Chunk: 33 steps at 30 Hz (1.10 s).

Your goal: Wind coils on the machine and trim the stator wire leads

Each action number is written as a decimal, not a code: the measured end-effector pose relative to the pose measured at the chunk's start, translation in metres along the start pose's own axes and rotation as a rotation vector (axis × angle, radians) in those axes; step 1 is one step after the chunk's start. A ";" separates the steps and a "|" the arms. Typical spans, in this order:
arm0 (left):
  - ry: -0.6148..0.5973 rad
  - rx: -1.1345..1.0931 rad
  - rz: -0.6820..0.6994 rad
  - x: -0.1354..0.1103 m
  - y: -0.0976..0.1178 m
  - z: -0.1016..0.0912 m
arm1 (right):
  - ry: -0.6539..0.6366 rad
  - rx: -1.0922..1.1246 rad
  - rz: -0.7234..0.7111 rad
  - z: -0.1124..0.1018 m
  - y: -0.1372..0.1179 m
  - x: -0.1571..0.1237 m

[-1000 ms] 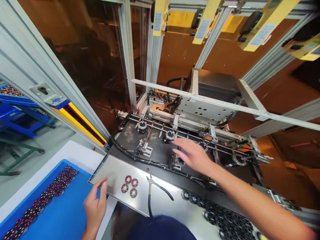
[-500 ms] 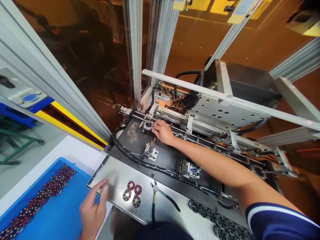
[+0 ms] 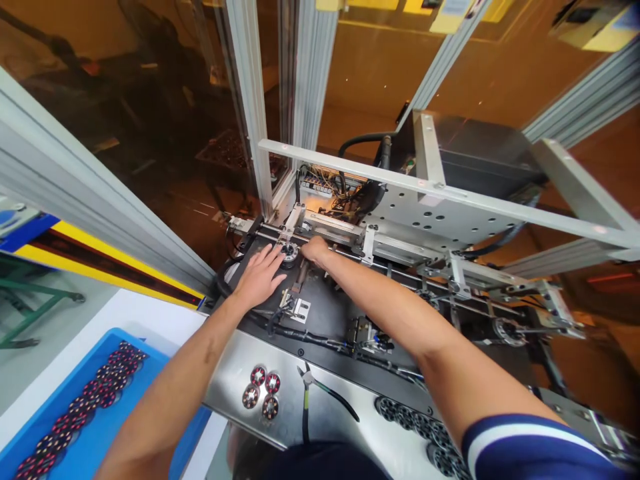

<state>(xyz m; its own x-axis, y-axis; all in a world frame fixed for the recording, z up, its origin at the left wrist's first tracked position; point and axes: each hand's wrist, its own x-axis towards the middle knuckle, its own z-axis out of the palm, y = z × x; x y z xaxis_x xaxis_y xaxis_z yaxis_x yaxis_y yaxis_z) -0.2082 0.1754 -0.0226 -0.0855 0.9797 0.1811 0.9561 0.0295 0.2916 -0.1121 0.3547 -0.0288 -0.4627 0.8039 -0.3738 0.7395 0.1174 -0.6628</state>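
Note:
Both my hands reach deep into the machine. My left hand (image 3: pixel 260 275) lies on the black base plate (image 3: pixel 327 313) with fingers stretched out, fingertips touching a small round motor part (image 3: pixel 289 253) seated on the rail. My right hand (image 3: pixel 315 249) is curled just right of that part, fingers pressed together against it; what they grip is hidden. On the steel shelf (image 3: pixel 333 417) near me lie three red-wound round stators (image 3: pixel 260 386) and black-handled pliers (image 3: pixel 306 393).
A blue tray (image 3: pixel 95 417) with rows of red-wound stators sits at lower left on a white table. Black round parts (image 3: pixel 425 430) line the shelf at right. Aluminium frame posts (image 3: pixel 250 100), a perforated steel plate (image 3: pixel 440 223) and cables crowd the machine.
My left hand left the steel shelf's edge and went forward onto the black base plate, beside the round part. My right hand stayed at that part. The camera leaned in closer.

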 end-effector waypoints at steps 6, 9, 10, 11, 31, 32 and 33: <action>-0.090 0.089 0.027 0.008 0.004 -0.003 | -0.096 0.100 -0.009 -0.007 -0.005 -0.005; -0.116 0.119 0.025 0.012 0.007 -0.006 | -0.122 0.123 -0.035 -0.005 -0.007 -0.009; -0.122 0.128 0.021 0.013 0.008 -0.006 | -0.120 0.125 -0.047 -0.004 -0.007 -0.010; -0.128 0.136 0.017 0.013 0.010 -0.007 | -0.116 0.123 -0.062 -0.004 -0.007 -0.011; -0.228 0.108 -0.030 0.021 0.005 -0.014 | 0.083 -0.357 -0.611 -0.161 0.123 -0.154; -0.223 0.099 -0.034 0.023 0.005 -0.017 | 0.078 -0.391 -0.631 -0.159 0.133 -0.150; -0.211 0.091 -0.040 0.023 0.006 -0.020 | 0.065 -0.419 -0.663 -0.154 0.139 -0.144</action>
<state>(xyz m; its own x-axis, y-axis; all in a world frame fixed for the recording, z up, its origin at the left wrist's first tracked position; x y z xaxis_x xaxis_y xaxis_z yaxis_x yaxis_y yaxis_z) -0.2102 0.1944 0.0024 -0.0727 0.9968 -0.0318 0.9752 0.0777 0.2071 0.1327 0.3451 0.0332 -0.8519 0.5202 0.0610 0.4479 0.7839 -0.4300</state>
